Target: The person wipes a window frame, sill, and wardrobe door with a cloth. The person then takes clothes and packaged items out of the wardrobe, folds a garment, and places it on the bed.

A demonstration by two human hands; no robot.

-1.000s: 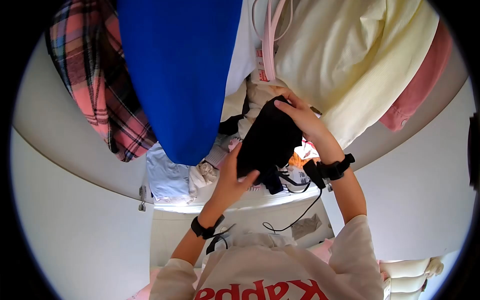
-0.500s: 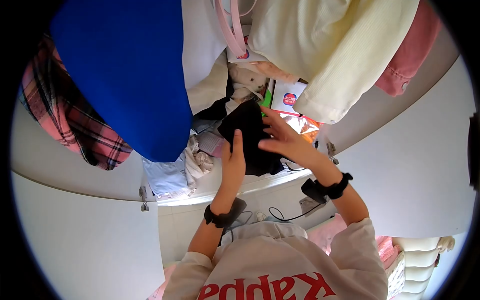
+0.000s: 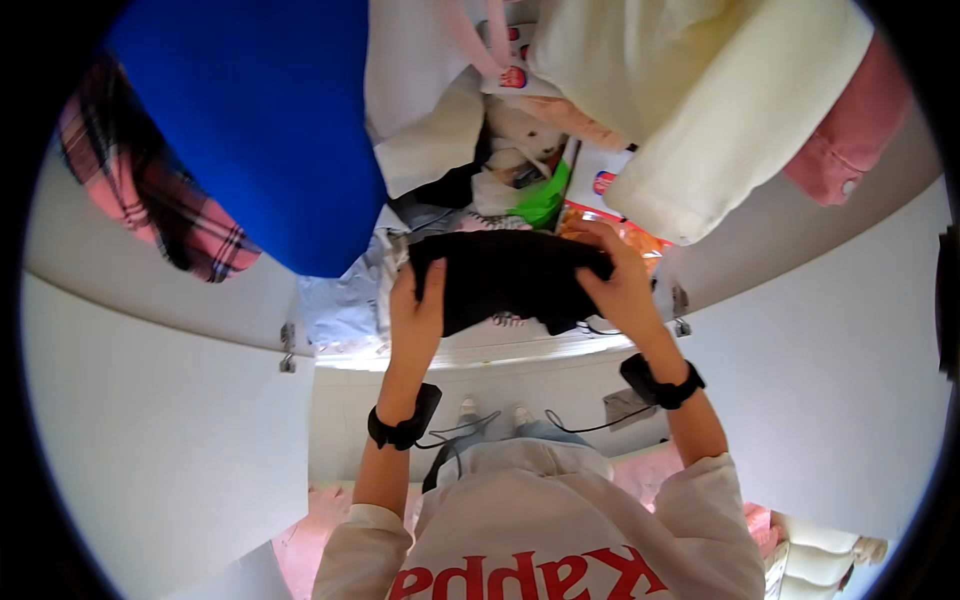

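Two hands are gripping one black garment [image 3: 505, 285]: the left hand [image 3: 415, 315] and right hand [image 3: 620, 285] are clasping its ends, stretching it before what is probably a cluttered wardrobe shelf [image 3: 480, 350], beneath one blue garment [image 3: 250, 120].

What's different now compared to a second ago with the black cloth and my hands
The black garment was bunched upright between the hands; now it is spread sideways. The left hand grips its left end and the right hand its right end, having moved apart. It sits lower, just above the shelf edge. The blue garment and cream garment still hang above.
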